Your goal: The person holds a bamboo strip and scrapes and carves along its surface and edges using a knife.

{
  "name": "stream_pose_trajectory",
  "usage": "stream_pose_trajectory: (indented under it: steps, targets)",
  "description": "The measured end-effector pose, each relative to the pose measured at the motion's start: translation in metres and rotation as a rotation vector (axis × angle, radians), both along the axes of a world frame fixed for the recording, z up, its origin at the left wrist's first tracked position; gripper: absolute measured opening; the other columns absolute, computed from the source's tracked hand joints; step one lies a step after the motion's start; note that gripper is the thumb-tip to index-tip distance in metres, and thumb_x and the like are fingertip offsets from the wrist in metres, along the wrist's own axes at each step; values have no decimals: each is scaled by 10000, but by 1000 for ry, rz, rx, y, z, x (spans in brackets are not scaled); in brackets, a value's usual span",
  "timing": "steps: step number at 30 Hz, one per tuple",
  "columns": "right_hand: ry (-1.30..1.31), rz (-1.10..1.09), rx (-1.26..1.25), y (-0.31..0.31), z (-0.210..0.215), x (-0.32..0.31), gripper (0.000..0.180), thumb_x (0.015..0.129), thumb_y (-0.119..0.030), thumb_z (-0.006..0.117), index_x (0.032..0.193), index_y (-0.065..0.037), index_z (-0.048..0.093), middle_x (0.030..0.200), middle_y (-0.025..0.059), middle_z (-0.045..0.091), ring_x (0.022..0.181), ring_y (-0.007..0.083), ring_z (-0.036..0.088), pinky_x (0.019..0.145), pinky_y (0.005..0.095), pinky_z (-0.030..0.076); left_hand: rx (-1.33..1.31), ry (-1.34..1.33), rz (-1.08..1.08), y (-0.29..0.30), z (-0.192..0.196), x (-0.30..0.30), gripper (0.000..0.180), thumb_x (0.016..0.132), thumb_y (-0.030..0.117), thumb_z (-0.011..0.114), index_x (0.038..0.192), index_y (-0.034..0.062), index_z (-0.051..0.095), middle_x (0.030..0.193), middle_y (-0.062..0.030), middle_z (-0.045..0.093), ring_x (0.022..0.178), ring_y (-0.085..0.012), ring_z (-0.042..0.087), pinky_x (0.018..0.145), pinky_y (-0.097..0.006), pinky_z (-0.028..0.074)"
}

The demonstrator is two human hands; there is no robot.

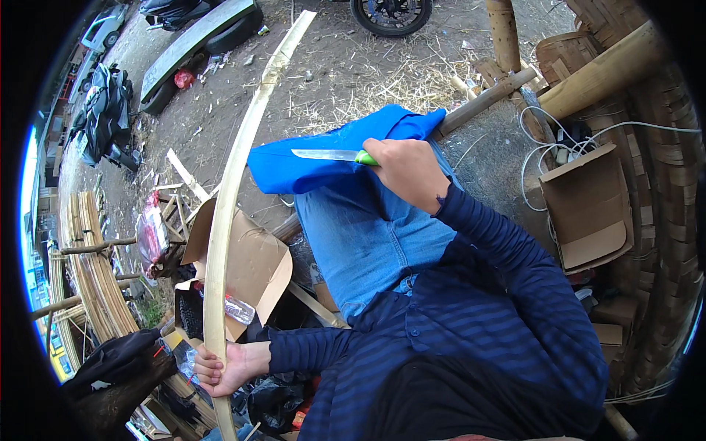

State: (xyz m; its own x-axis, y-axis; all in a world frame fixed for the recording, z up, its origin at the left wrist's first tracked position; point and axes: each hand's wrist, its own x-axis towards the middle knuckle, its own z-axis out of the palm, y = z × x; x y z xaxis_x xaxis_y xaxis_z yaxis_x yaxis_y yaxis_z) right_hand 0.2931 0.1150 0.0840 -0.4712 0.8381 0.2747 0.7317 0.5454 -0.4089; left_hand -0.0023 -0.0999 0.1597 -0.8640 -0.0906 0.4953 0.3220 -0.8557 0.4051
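My left hand [228, 367] is closed round the lower part of a long, pale bamboo strip [237, 165]. The strip rises past my left side and bends toward the far end, where a rough node shows. In my right hand [407, 167] is a knife with a green handle [365, 158], gripped over my lap. Its blade [323, 154] points left, apart from the strip. Beneath the knife a blue cloth [294, 165] lies draped across my knees, over my jeans.
An opened cardboard box [254, 261] stands at the left with a clear plastic bottle [239, 309] in it. Stacked bamboo strips [99, 272] lean further left. Another box [588, 209] and a white cable [526, 165] are at the right. Shavings [368, 92] litter the ground ahead, near a bamboo post [504, 37].
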Motion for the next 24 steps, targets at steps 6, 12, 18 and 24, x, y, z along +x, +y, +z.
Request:
stream_pose_trajectory:
  steps: [6,12,18,24]
  targets:
    - [-33,2,-58,-10,-6,-8,85,764,-120,530,724,-57,487,588,107,541,554,279,565,477,380,430,-90,7,-69,11,2,9,341,734,148,453,503,175,203,468,52,173,409,-67,187,441,-210,193]
    - [-101,-20,-85,-4,-27,5,77,750,-119,543,724,-55,508,600,107,554,551,278,570,475,376,436,-159,5,-51,21,2,16,338,779,179,425,514,162,215,486,47,164,424,-63,167,442,-217,173]
    - [-225,38,-178,-46,36,13,55,677,-51,535,647,-39,580,599,120,572,565,260,596,489,336,460,-183,36,-19,22,4,21,342,787,190,419,517,162,212,493,46,169,425,-63,171,442,-217,176]
    - [-391,443,-498,-105,56,6,32,602,-86,586,604,-63,608,573,108,580,562,237,612,464,343,458,-146,45,-72,25,7,21,341,782,186,429,521,161,211,495,46,180,427,-67,173,448,-218,176]
